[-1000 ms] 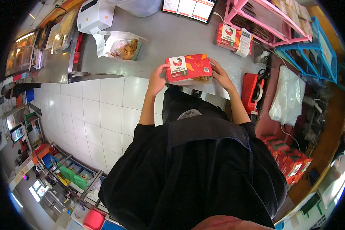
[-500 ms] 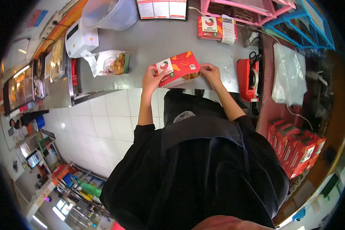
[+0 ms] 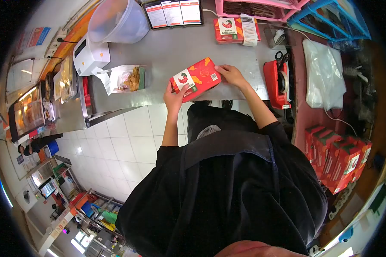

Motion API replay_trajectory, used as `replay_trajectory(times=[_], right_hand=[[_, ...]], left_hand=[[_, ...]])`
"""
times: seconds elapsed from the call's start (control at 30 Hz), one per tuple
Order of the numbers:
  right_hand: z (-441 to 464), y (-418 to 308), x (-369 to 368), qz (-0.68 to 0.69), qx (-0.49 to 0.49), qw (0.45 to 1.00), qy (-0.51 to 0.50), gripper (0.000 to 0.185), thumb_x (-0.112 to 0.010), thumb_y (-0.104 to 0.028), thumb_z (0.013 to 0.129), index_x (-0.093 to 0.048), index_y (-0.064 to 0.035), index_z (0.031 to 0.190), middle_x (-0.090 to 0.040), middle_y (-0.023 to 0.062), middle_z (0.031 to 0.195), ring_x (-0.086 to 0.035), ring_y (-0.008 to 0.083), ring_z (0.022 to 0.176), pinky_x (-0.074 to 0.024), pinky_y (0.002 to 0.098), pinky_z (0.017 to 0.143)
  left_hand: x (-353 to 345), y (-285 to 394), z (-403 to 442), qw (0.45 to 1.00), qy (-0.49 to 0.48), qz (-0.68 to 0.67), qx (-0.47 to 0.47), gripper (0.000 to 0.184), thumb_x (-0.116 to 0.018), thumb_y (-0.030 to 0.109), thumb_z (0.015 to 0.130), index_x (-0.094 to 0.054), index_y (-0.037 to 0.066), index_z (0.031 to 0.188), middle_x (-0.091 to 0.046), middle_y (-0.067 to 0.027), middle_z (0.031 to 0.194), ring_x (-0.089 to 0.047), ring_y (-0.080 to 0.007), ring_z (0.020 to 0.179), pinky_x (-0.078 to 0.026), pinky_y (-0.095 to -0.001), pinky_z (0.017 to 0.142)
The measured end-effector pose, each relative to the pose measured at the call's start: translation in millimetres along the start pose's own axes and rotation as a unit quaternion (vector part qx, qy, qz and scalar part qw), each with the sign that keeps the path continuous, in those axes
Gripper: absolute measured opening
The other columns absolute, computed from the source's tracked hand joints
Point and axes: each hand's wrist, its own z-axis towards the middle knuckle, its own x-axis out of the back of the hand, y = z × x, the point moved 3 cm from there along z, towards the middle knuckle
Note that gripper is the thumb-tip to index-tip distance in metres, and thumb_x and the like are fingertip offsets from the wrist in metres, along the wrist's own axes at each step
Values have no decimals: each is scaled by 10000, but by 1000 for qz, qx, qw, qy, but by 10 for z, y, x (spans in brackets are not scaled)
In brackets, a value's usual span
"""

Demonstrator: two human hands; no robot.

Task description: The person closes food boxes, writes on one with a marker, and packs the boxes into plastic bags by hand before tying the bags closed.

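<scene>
A red printed food box point(image 3: 202, 78) is between my hands at the near edge of the metal counter, its lid now lying over the contents. My left hand point(image 3: 174, 97) grips its left end, thumb on top. At the upper right corner, my right hand point(image 3: 231, 76) pinches the box's edge between thumb and fingers. Left of these stands an open box point(image 3: 139, 80) with fried chicken point(image 3: 133, 80) and a wrapped portion inside, its white flap spread toward a label printer point(image 3: 90, 50).
A closed red box point(image 3: 227, 32) with a paper slip lies at the back beside a tablet point(image 3: 173, 13). A clear plastic tub point(image 3: 120, 21) stands back left. A red tape dispenser point(image 3: 275, 85) sits at the right edge, near plastic bags point(image 3: 324, 75) and stacked red boxes point(image 3: 336, 160).
The lid has come down over the food that showed at the box's right side. My right hand has shifted up and left onto the box's corner.
</scene>
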Motion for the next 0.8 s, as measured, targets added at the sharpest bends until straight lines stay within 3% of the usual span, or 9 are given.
replay_trajectory(times=[0.13, 0.2, 0.3, 0.4, 0.5, 0.63, 0.67, 0.73, 0.8], right_hand=[[149, 56, -27, -120, 50, 991, 26, 466, -564, -406, 856, -631, 10, 1054, -657, 139, 755, -630, 210, 671, -495, 319, 666], [129, 43, -44, -112, 76, 990, 38, 404, -567, -374, 858, -661, -7, 997, -651, 174, 728, -636, 249, 668, -490, 328, 655], [106, 21, -144, -224, 216, 927, 209, 288, -555, -295, 862, -696, -48, 910, -652, 197, 790, -630, 330, 714, -486, 367, 661], [-36, -193, -274, -350, 229, 887, 194, 330, -528, -314, 883, -680, -39, 982, -643, 218, 858, -629, 333, 756, -488, 377, 703], [110, 38, -215, -150, 219, 941, 212, 256, -552, -256, 858, -682, -37, 882, -639, 211, 807, -608, 383, 763, -473, 419, 699], [240, 177, -151, -137, 69, 974, 166, 355, -584, -381, 853, -687, -50, 932, -633, 212, 769, -625, 343, 752, -473, 385, 700], [248, 216, -151, -129, 95, 974, 159, 366, -589, -387, 857, -689, -46, 946, -636, 178, 782, -611, 284, 754, -466, 357, 698], [271, 262, -149, -116, 148, 971, 149, 388, -600, -400, 863, -691, -39, 974, -642, 110, 807, -584, 166, 758, -453, 302, 694], [298, 281, -144, -114, 142, 973, 142, 398, -607, -421, 844, -695, -44, 938, -650, 148, 848, -621, 230, 802, -464, 318, 733]], left_hand=[[-67, -57, -88, 997, 50, -34, -50, 442, -695, 284, 802, -597, -34, 1094, -673, -107, 844, -624, -174, 759, -486, -311, 729], [-62, -535, -29, 995, 82, -48, 15, 374, -620, 287, 858, -617, -39, 1042, -668, -118, 820, -614, -165, 740, -476, -314, 694], [-110, -560, -19, 987, 136, -82, 33, 373, -513, 295, 928, -652, -51, 920, -659, -112, 765, -584, -129, 709, -455, -294, 654], [-19, -368, -33, 991, 123, -10, 58, 351, -551, 280, 917, -672, -48, 937, -664, -60, 783, -554, -84, 706, -459, -254, 668], [-56, -421, -35, 983, 161, -82, 34, 311, -583, 254, 901, -671, -34, 975, -659, -58, 795, -553, -82, 700, -456, -241, 655], [-6, -554, 60, 968, 146, -184, 88, 274, -654, 190, 852, -670, -54, 975, -660, -59, 823, -571, -92, 714, -475, -233, 667], [8, -625, 83, 944, 105, -263, 168, 302, -687, 184, 824, -660, -62, 997, -667, -73, 872, -588, -97, 752, -484, -232, 694], [22, -609, 67, 945, 102, -266, 162, 315, -692, 187, 822, -653, -64, 1009, -666, -84, 889, -599, -104, 762, -483, -229, 709], [17, -607, 108, 954, 95, -251, 132, 331, -694, 188, 819, -643, -63, 1029, -666, -92, 917, -609, -115, 789, -485, -232, 730]])
